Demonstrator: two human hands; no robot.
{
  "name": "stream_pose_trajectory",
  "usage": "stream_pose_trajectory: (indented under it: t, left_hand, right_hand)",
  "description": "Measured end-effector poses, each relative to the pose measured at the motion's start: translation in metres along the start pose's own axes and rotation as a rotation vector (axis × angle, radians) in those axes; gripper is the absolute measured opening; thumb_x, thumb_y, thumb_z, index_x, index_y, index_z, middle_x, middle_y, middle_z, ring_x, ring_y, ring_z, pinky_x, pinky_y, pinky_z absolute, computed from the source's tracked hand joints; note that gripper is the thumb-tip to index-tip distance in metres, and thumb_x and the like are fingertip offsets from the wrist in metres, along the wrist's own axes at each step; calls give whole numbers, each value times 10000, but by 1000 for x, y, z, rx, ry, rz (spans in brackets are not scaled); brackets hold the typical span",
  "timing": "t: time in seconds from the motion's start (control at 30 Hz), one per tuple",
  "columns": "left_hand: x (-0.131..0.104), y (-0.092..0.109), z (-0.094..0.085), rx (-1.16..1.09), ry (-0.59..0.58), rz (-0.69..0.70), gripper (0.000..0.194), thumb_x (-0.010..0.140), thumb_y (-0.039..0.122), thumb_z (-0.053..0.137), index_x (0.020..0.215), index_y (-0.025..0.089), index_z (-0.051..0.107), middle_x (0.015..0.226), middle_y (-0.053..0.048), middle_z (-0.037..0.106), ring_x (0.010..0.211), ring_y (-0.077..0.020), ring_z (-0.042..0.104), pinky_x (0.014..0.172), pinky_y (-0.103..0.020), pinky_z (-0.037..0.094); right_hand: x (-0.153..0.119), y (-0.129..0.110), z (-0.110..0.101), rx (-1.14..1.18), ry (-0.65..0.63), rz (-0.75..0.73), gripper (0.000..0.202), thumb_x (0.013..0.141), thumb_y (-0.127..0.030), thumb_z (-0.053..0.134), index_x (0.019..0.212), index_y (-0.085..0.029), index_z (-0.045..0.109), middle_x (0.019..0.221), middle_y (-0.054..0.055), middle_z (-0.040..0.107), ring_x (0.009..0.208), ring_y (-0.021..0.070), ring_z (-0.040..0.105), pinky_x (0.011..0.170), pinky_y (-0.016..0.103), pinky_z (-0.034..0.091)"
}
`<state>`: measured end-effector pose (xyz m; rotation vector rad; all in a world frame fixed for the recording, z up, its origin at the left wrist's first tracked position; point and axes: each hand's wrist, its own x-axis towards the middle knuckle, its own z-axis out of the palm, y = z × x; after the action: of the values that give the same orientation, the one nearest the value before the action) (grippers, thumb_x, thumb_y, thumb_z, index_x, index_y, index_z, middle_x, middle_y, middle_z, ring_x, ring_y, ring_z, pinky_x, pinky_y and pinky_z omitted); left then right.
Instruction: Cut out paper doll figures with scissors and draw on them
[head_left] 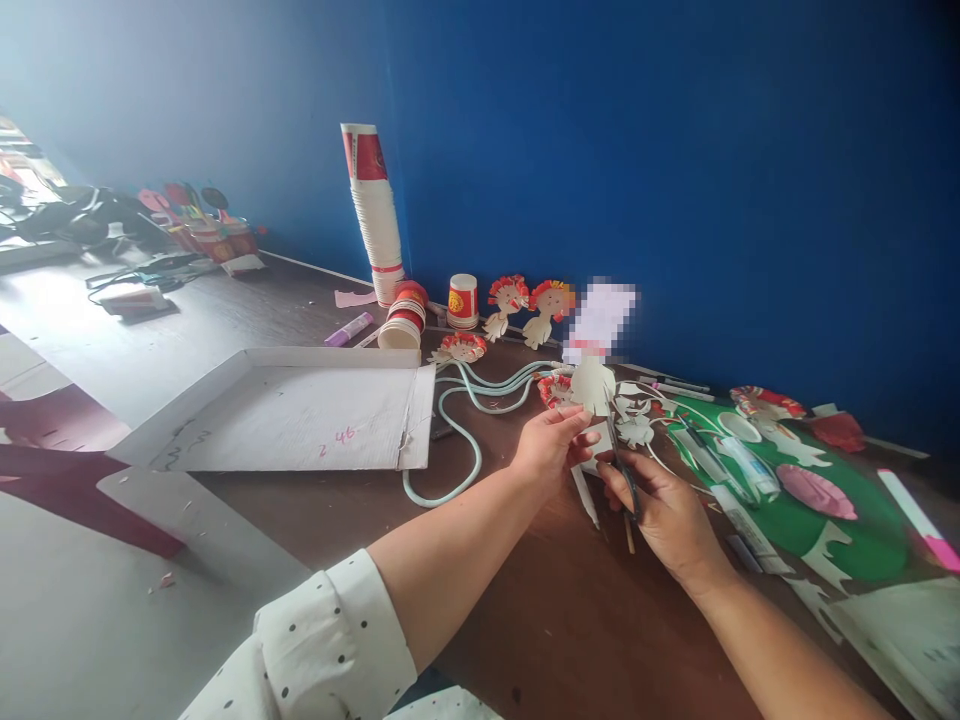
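My left hand (551,448) pinches a white paper cutout (592,385) by its lower left edge and holds it up above the brown table (525,590). The cutout has a rounded top and a notched lower edge. To its right, my right hand (664,505) is closed around dark-handled scissors (624,465). The scissor blades point up and touch or overlap the cutout's lower right side; whether they are inside the paper I cannot tell. Below my hands lie a white pen-like item (585,498) and a thin brown stick (629,532).
A white box lid (300,400) lies left, beside a pale blue cable (476,440). Behind stand a tall paper cup stack (377,225) and red-rimmed paper figures (550,305) against the blue wall. A green sheet (870,520) with pens, glue tubes and paper scraps lies right.
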<state>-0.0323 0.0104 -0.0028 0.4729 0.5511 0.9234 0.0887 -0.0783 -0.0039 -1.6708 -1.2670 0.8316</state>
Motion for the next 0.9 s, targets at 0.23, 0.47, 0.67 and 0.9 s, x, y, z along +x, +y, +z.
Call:
stream_pose_trajectory:
  t: [0.23, 0.47, 0.67, 0.9]
  left_hand:
    - [1, -1, 0, 0, 2, -11, 262, 673, 188, 774, 858, 106, 608, 750, -22, 589, 562, -56, 545, 471, -158, 406]
    - [1, 0, 0, 8, 11, -5, 248, 676, 190, 769, 846, 108, 608, 764, -31, 604, 568, -57, 548, 474, -157, 415]
    - [1, 0, 1, 34, -19, -22, 264, 691, 228, 763, 855, 109, 593, 908, -90, 650, 594, -66, 565, 485, -164, 457]
    - [1, -1, 0, 84, -40, 46, 336, 613, 273, 817, 761, 116, 560, 795, -50, 594, 602, -82, 539, 536, -228, 503]
  right_hand:
    - [1, 2, 0, -44, 14, -7, 344, 783, -435, 664, 1025, -192, 675, 608, -27, 598, 577, 154, 545, 562, 249, 449]
    - [1, 3, -2, -96, 22, -25, 345, 788, -423, 655, 1030, -180, 689, 582, -26, 594, 562, 154, 530, 556, 253, 431]
    - [1, 7, -1, -55, 4, -43, 362, 790, -415, 650, 1061, -176, 678, 611, -22, 608, 581, 161, 541, 575, 261, 437]
    - [-1, 3, 1, -32, -20, -3, 367, 755, -405, 684, 1045, -181, 695, 599, -26, 621, 562, 148, 538, 565, 248, 434]
